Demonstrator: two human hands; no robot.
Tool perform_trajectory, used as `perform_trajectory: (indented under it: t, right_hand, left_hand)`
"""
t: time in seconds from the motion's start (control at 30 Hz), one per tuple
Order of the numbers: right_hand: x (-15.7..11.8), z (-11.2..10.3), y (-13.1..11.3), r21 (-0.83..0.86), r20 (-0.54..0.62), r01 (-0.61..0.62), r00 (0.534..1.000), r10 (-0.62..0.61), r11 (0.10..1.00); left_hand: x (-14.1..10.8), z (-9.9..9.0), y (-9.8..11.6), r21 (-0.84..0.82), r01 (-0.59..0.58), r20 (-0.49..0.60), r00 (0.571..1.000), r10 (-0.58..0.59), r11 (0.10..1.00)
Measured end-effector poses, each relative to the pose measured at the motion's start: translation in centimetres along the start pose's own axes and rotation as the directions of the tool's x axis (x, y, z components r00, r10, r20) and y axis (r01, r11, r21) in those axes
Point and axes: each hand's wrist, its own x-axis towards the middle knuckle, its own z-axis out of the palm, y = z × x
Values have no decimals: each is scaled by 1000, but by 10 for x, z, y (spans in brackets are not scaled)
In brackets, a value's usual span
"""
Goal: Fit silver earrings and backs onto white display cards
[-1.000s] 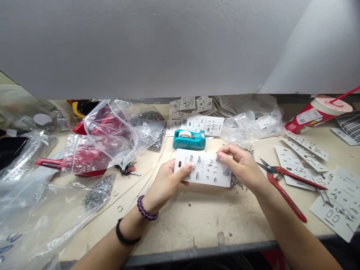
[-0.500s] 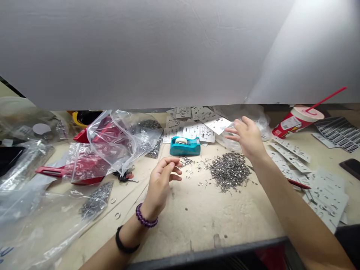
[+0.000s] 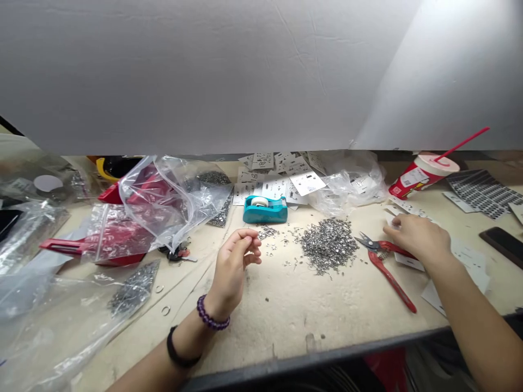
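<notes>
the white cards (image 3: pixel 409 263) lie to the right of the pile of metal pieces (image 3: pixel 328 245) on the tabletop (image 3: pixel 286 316). the right hand (image 3: pixel 423 235) is over these cards, its fingers bent downward; i cannot tell whether it grips one. the left hand (image 3: pixel 235 262), to the left of the pile, is half open and shows nothing held. red-handled pliers (image 3: pixel 390 278) lie just right of the pile; the turquoise tape dispenser (image 3: pixel 265 212) stands behind its left side.

left hand (image 3: pixel 232 264) loosely curled, right hand (image 3: pixel 423 237) stretched out palm-down
</notes>
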Motion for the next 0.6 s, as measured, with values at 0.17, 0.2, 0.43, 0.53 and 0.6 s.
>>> perform_trajectory:
  t: [0.17,0.2,0.43,0.53,0.6]
  right_hand:
    - [2,-6,-15,88,-312,-26,949,52,996]
    - [-1,-7,-20,148,-410,12,911,50,989]
    - [-52,-17,-96,847,-449,429,893,-9,314]
    - [-49,-17,-138,961,-170,241,900,-401,133]
    - [-30,-16,-158,938,-181,293,869,-460,183]
  left_hand:
    - [1,-1,-1,36,19,36,999,-20,999]
    - [0,-1,-1,56,18,46,999,-21,998]
    - [-11,2,0,275,-142,343,938,40,951]
    - [-11,3,-4,171,-84,410,912,7,982]
    - [-8,3,-5,111,-69,351,936,26,991]
